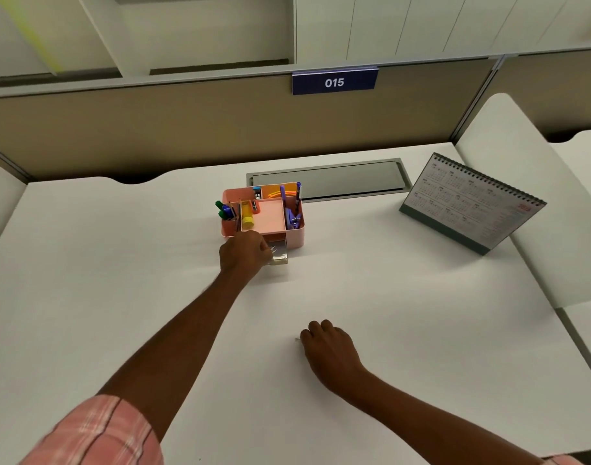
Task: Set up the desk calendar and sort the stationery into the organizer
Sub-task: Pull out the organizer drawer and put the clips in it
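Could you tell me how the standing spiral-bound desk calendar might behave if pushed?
The spiral-bound paper desk calendar stands tent-like on the smooth white desk, so it would probably slide, not roll. It looks thin and light, so a push near the spiral might tip it.

We logged a pink organizer (pixel 295 237) mid-desk (pixel 119 263), stocked with green markers (pixel 221 210), a yellow glue stick (pixel 247 218) and a purple pen (pixel 298 191). Its clear drawer (pixel 280 254) stood out in front, held by the left grip (pixel 244 254). The right grip (pixel 331 350), nearer us, curled onto a small pale item (pixel 297 339). The desk calendar (pixel 472 203) stood upright at far right.
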`<action>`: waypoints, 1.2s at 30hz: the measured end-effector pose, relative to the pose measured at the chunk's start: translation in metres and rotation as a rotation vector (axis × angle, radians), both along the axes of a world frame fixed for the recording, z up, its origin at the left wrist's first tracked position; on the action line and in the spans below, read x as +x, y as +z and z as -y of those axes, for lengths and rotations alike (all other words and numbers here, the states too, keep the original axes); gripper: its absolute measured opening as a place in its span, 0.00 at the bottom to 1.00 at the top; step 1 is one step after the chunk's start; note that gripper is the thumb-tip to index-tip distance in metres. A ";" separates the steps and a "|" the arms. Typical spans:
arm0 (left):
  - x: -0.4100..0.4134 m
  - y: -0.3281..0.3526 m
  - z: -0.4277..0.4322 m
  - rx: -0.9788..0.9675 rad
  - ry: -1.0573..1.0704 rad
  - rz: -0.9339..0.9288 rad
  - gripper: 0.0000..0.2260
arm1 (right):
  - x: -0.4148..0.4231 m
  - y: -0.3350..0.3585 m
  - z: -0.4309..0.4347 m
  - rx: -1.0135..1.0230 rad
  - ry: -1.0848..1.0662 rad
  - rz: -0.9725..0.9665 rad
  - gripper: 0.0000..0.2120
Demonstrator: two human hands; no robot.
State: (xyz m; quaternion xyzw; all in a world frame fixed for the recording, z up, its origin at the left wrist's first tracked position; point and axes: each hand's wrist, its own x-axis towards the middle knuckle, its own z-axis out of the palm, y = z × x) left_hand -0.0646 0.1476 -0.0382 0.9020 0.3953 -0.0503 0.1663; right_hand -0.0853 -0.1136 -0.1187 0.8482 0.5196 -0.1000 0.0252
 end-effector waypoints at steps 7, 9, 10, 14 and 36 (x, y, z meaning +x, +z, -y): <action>0.000 -0.001 -0.006 0.019 0.020 0.004 0.08 | 0.004 0.004 0.003 0.053 -0.009 -0.023 0.17; -0.004 -0.002 -0.006 0.013 0.062 0.071 0.08 | 0.007 0.005 0.004 0.070 -0.011 -0.043 0.16; -0.008 -0.002 -0.005 0.009 0.097 0.126 0.09 | 0.009 0.006 0.004 0.078 -0.012 -0.057 0.15; -0.033 0.003 0.004 -0.031 0.300 0.415 0.09 | 0.032 0.017 -0.010 0.109 -0.040 -0.114 0.07; -0.071 -0.024 0.035 -0.650 0.809 0.728 0.10 | 0.110 0.085 -0.176 -0.004 0.040 0.133 0.10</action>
